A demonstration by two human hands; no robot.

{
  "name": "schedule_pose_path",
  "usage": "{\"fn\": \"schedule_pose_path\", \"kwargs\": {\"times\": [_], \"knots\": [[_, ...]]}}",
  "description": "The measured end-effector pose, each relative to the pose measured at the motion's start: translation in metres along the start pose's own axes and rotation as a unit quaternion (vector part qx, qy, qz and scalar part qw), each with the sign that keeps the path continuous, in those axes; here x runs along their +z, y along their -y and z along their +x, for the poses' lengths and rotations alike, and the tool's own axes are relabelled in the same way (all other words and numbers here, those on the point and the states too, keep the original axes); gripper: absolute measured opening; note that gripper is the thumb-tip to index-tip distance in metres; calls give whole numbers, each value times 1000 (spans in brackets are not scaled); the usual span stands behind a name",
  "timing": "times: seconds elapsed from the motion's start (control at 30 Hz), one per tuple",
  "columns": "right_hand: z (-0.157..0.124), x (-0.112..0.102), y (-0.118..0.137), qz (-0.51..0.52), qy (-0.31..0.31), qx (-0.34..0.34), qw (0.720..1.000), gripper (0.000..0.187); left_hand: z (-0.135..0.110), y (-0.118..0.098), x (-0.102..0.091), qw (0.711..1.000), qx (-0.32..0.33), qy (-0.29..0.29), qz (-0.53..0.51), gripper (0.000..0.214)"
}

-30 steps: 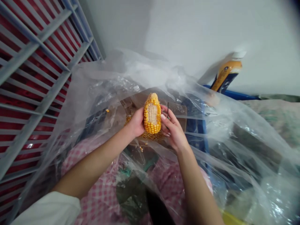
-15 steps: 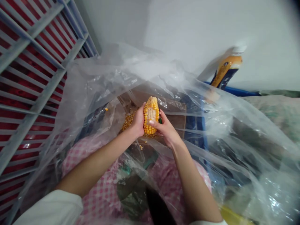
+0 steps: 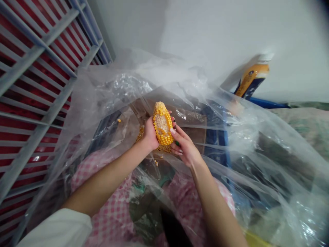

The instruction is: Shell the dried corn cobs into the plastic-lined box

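Maize cob, qty 1, held up over the mid-part of a blue crate, narrow end toward the crate's far edge. Its upper face shows a pale, stripped patch ringed by yellow kernels. The L hand is clamped on the cob from the L side, the cob lying directly R of the palm. The R hand, just R of the cob, has its fingers closed around 1 small dark-and-green tool, mostly hidden; the thumb tip meets the cob's R edge.

Below, in the crate: brown cardboard w/ a heap of loose kernels, too many to count, under the cob and L hand. A few stray bits lie nearer the crate's near edge; 1 yellow fragment sits toward its L edge. Clear plastic sheeting drapes the crate's edges; its layering w/ the cardboard is unclear.

Periphery: pink gingham cloth at the near edge; 1 slatted crate to the L, red material visible thru its slats; 1 bottle w/ white cap beyond the far R corner, above a blue rim; a pale sack, far R.
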State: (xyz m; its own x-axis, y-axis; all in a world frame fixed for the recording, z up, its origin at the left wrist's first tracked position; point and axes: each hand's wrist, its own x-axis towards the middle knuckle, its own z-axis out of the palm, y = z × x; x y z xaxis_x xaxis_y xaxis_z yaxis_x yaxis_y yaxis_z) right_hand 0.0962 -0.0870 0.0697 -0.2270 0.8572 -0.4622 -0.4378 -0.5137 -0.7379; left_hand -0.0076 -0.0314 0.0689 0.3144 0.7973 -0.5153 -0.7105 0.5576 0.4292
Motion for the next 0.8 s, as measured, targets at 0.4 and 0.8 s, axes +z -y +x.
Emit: {"fn": "schedule_pose_path", "kwargs": {"times": [0.4,0.8], "knots": [[6,-3,1,-32,-14,-5,999,52,3,7,0,999,-10,-52,14,37],[6,-3,-5,5,-42,12,999,42,-3,13,5,995,-6,-95,34,37]]}}
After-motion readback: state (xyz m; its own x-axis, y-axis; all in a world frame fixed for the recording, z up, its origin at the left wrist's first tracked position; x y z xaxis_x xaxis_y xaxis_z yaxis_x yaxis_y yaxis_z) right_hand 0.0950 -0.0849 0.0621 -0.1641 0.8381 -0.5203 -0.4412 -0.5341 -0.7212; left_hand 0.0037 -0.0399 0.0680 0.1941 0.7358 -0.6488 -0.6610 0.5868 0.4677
